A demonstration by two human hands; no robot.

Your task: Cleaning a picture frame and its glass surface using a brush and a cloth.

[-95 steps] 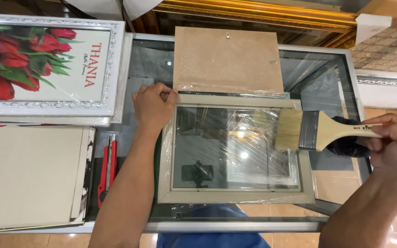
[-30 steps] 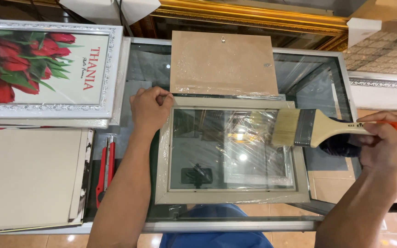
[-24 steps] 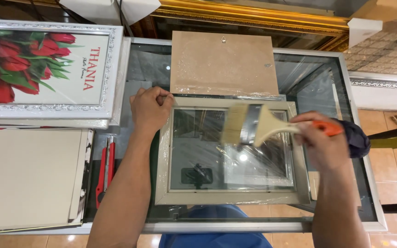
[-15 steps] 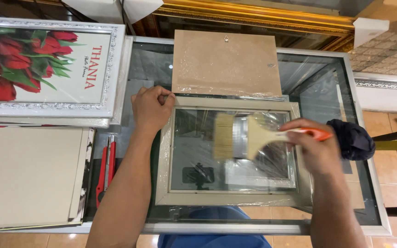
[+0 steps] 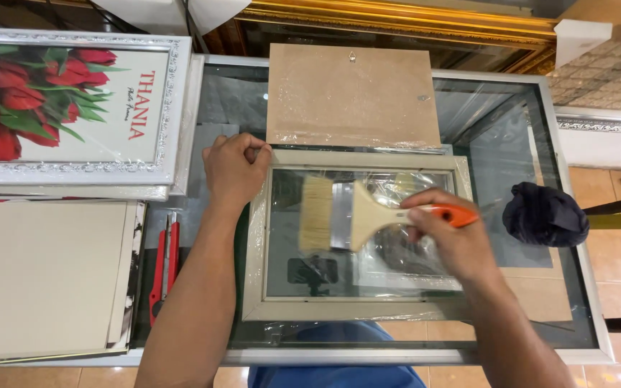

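a wide paint brush [image 5: 357, 219] with pale bristles, a metal band and a wooden handle with an orange end lies across the middle of the picture, the bristles pointing to the left and resting over the glass of a pale grey picture frame [image 5: 357, 309]. the right hand [image 5: 451, 241] is closed around the orange end of the handle, the fingers wrapped over it, so the brush is firmly in its grip. the frame lies flat in the centre of the picture, on a glass table [image 5: 562, 215] with a metal rim, and thin clear plastic film covers its glass and wrinkles at the edges. the left hand [image 5: 235, 169] is at the upper left corner of the frame, the fingers curled into a loose fist that presses on that corner; it holds no separate thing. just above the frame, touching its top edge, lies a brown backing board [image 5: 353, 93] with a small hanger near its top. to the right of the frame, near the right edge of the table, sits a dark blue cloth [image 5: 544, 214], bunched up. in the lower left, just beside the left forearm, a red utility knife [image 5: 163, 266] lies on the table. further left lies a stack of beige boards [image 5: 44, 280], and in the upper left of the picture there is a silver framed picture of red tulips [image 5: 66, 104]. along the top edge runs a gold moulding [image 5: 404, 18].
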